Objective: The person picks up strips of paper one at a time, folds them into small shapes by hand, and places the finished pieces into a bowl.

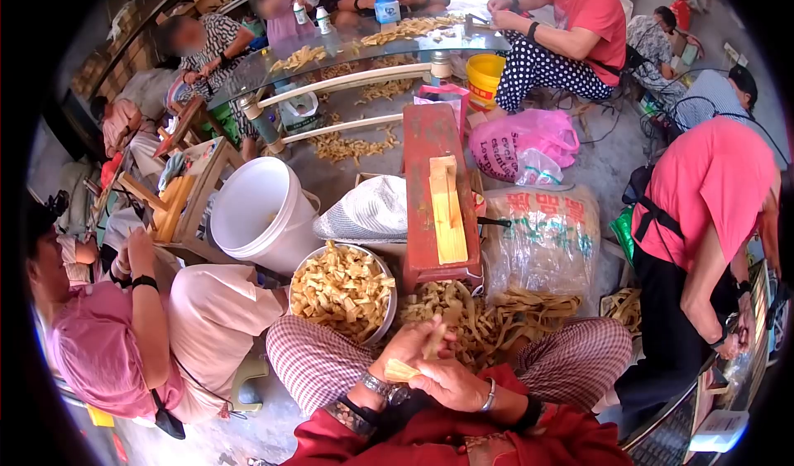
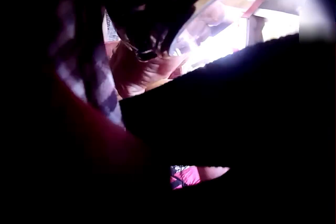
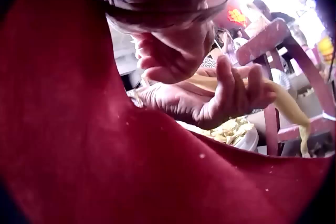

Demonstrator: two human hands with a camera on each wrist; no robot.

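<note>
In front of my lap, my left hand (image 1: 413, 344) and right hand (image 1: 456, 385) meet over a flat, pale yellow strip (image 1: 402, 371). Both hands grip it, fingers curled around it. The right wrist view shows the strip (image 3: 290, 107) trailing past the left hand's fingers (image 3: 239, 90) and hanging down. Dark sleeve covers most of the left wrist view, leaving a bit of palm (image 2: 144, 71). Left of my knees stands a round basin (image 1: 392, 305) heaped with short folded yellow pieces (image 1: 339, 288). Long loose strips (image 1: 529, 310) lie just beyond my hands.
A red wooden bench (image 1: 418, 218) points away from me, bearing a flat yellow piece (image 1: 447, 218). Around it are a white bucket (image 1: 256, 205), a white woven sack (image 1: 364, 210), a clear plastic bundle (image 1: 542, 243) and a pink bag (image 1: 529, 139). People sit close on both sides and around a glass table (image 1: 347, 48).
</note>
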